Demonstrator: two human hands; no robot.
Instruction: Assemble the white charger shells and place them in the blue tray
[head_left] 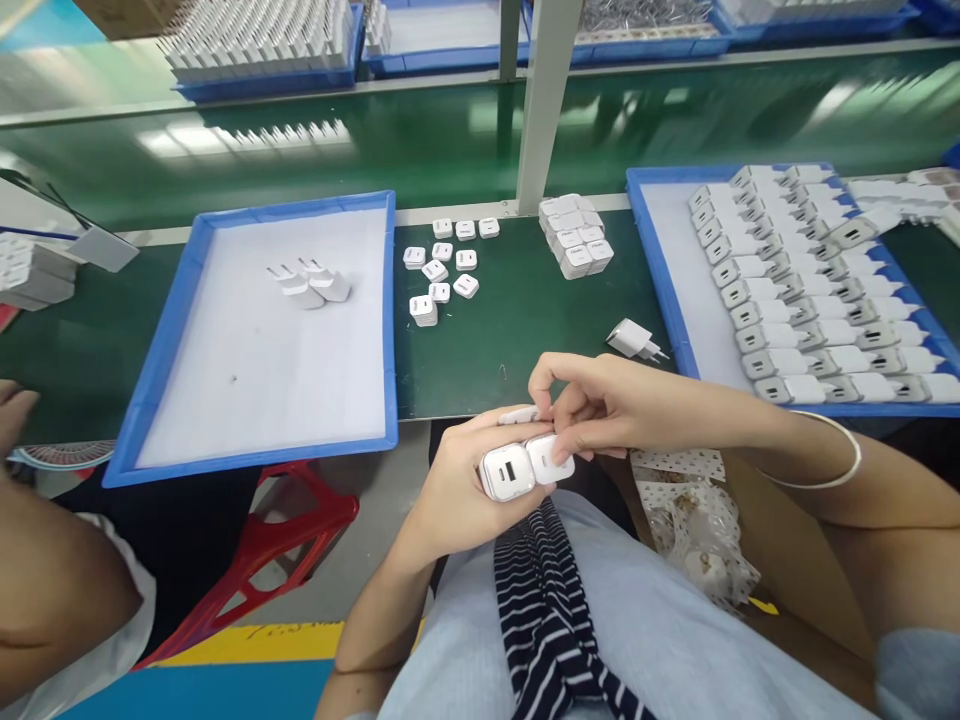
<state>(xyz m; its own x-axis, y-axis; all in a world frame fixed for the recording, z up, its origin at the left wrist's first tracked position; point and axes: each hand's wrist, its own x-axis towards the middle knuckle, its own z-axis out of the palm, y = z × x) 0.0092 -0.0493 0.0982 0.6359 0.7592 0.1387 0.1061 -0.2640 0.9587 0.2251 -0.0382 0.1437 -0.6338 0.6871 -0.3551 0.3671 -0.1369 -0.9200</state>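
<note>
My left hand is wrapped round two white chargers, held side by side at the table's front edge. One charger shows a dark USB slot; the other lies under the fingertips of my right hand. A further white piece shows between the fingers of my left hand. My right hand's fingers are pinched together over the chargers; what they hold, if anything, is hidden. Beyond my right hand a single white charger with two pins lies on the green table.
Small white square caps lie scattered mid-table, beside a stack of white blocks. A blue-rimmed tray at left holds a few chargers; another at right holds rows of them. Another person's arm is at far left.
</note>
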